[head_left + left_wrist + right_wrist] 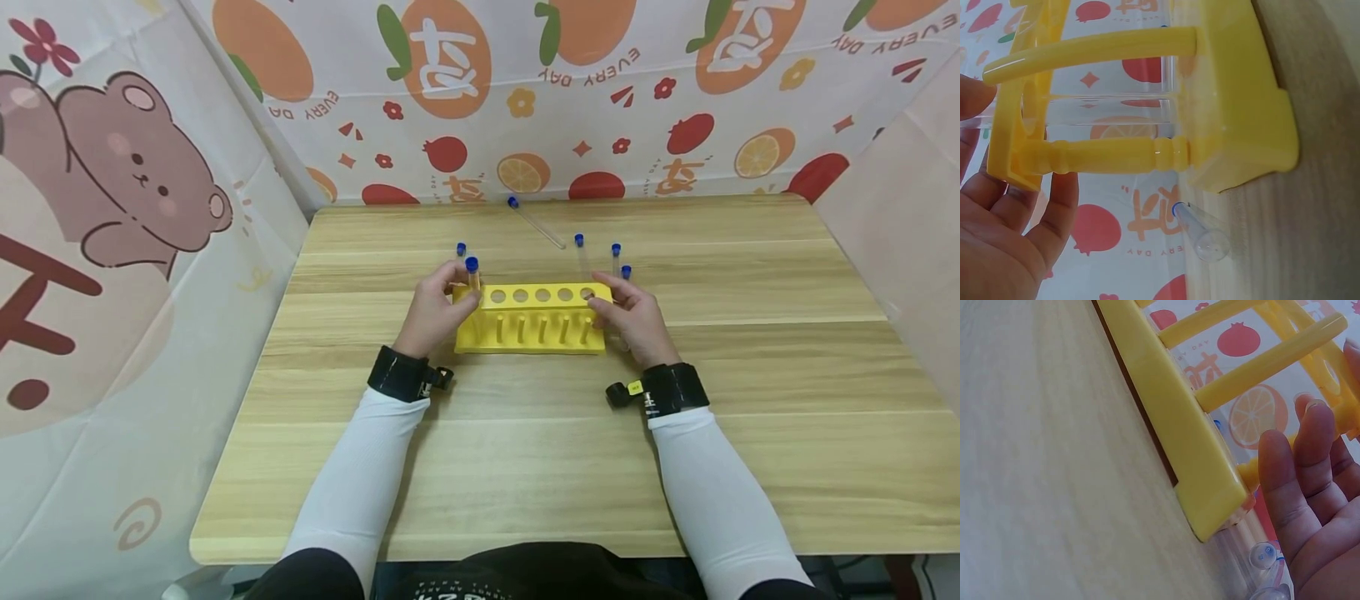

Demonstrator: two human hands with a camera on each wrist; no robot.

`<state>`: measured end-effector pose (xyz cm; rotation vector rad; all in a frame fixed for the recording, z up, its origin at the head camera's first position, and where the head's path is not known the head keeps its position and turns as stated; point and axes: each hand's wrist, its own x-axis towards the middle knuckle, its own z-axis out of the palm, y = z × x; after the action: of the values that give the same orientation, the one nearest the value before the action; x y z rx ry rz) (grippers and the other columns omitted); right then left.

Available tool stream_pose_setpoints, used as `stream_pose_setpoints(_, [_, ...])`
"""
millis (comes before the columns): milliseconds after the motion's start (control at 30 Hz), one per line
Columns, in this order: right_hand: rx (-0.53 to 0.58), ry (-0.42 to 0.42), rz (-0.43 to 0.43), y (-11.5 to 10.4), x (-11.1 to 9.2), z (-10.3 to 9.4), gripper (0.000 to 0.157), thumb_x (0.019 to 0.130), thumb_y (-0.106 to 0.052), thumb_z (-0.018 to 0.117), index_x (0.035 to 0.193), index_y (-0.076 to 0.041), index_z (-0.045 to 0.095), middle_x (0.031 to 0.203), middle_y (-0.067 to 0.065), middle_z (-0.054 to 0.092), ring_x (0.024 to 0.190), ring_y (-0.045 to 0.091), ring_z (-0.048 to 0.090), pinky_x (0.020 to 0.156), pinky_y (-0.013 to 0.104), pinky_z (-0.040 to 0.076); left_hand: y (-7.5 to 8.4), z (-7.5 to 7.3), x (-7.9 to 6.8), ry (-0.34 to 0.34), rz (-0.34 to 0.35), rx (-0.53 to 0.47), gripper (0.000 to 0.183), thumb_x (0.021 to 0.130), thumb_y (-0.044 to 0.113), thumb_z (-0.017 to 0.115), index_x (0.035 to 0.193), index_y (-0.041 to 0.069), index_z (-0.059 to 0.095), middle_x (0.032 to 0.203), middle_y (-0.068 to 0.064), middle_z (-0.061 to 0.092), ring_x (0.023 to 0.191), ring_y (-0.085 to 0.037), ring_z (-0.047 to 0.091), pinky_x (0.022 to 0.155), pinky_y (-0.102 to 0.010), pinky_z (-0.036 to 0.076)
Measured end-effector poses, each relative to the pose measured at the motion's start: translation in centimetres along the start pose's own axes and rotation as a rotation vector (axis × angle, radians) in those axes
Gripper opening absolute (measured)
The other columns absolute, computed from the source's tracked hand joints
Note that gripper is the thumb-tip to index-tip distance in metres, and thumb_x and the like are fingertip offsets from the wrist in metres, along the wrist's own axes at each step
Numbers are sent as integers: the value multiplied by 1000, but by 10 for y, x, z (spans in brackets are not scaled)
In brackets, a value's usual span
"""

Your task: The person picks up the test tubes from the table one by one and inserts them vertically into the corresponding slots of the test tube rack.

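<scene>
A yellow test tube rack (536, 343) stands on the table between my hands, its row of holes on top and its pegs towards me. One blue-capped test tube (472, 268) is upright in the leftmost hole; its clear body (1110, 109) runs down to the base in the left wrist view. My left hand (441, 307) grips the rack's left end, thumb in front by the tube and fingers behind. At the right end, my right hand (633, 317) pinches the top plate between thumb and forefinger. Its other fingers (1279, 475) hang loosely beside the end post.
Several loose blue-capped tubes lie on the wooden table (517, 467) behind the rack: one far back (536, 223), one behind the left hand (461, 249), others near the right hand (580, 250). A printed curtain (337, 108) borders the table's far edge.
</scene>
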<state>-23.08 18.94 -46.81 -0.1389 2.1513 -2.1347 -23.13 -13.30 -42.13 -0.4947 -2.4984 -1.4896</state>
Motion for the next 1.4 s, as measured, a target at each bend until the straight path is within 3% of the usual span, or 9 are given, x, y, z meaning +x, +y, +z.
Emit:
stream_pose_setpoints(300, [12, -4, -7, 0, 0, 1, 63, 88, -30, 75, 142, -8, 51, 119, 9, 65, 73, 13, 63, 68, 24, 56, -1, -1, 0, -19, -12, 13, 20, 87, 7, 69, 106, 5, 65, 104, -5, 69, 101, -21, 60, 92, -46, 45])
stream_pose_setpoints(500, [21, -9, -15, 0, 0, 0, 62, 88, -28, 74, 142, -8, 51, 119, 9, 65, 74, 14, 63, 68, 24, 56, -1, -2, 0, -18, -16, 19, 18, 87, 7, 69, 104, 10, 64, 104, -5, 68, 101, -21, 59, 93, -46, 46])
stream_pose_setpoints(833, [14, -6, -10, 0, 0, 1, 62, 88, -29, 75, 142, -8, 51, 124, 13, 62, 75, 12, 63, 68, 24, 56, -4, -2, 1, -54, -50, 7, 17, 88, 10, 68, 103, 10, 62, 106, -6, 67, 101, -20, 59, 78, -35, 43])
stream_pose_setpoints(1033, [5, -3, -6, 1, 1, 0, 62, 88, -30, 74, 142, -8, 51, 126, 14, 62, 74, 13, 63, 68, 23, 55, -4, -2, 1, -83, -49, 1, 15, 88, 9, 68, 101, 9, 60, 109, -9, 66, 100, -23, 57, 75, -34, 41])
stream_pose_setpoints(1400, [8, 3, -3, 1, 2, 0, 58, 88, -29, 74, 140, -11, 54, 133, 14, 57, 92, 11, 64, 69, 22, 56, -4, -3, 1, -117, -71, 13, 16, 89, 13, 69, 103, 10, 61, 113, -9, 65, 100, -24, 54, 78, -35, 42])
